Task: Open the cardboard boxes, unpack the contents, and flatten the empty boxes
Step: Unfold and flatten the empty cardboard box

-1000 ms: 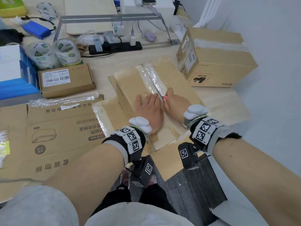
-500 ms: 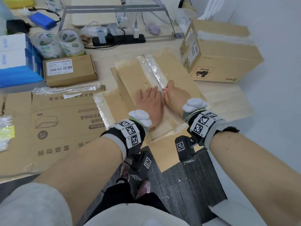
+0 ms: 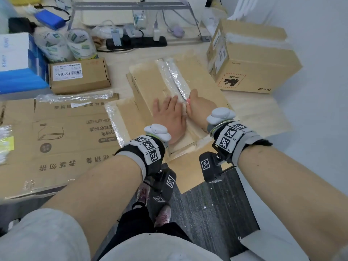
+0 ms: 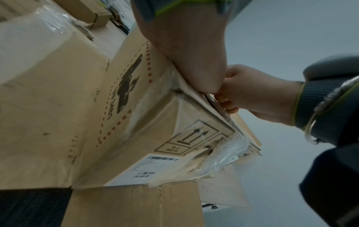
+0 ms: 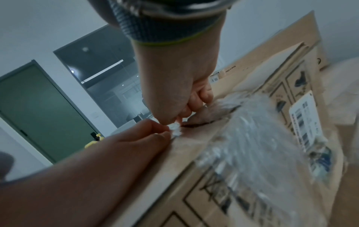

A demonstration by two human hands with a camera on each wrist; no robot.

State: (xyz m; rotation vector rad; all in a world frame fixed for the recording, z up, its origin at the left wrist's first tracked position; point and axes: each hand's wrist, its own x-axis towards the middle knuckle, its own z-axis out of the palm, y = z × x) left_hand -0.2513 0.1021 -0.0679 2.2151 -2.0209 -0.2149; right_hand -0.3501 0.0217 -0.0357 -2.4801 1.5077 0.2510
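A taped cardboard box (image 3: 146,81) lies in the middle of the table, with a shiny clear tape seam (image 3: 175,72) down its top. My left hand (image 3: 167,113) presses flat on the top, just left of the seam. My right hand (image 3: 199,108) is curled into a fist at the seam and grips a small tool with a pink tip (image 3: 188,99), mostly hidden by the fingers. In the right wrist view the right hand's fingers (image 5: 194,98) curl against the open slit, beside the left hand (image 5: 126,147). The left wrist view shows the box's printed side (image 4: 136,122).
A second sealed box (image 3: 250,59) stands at the right. A small labelled box (image 3: 79,76), tape rolls (image 3: 79,44) and blue-white cartons (image 3: 17,63) sit at the left. Flattened cardboard (image 3: 56,138) lies front left. A power strip (image 3: 135,43) runs behind.
My right hand has slid a little farther along the tape seam, away from me. The left hand stays flat on the box top.
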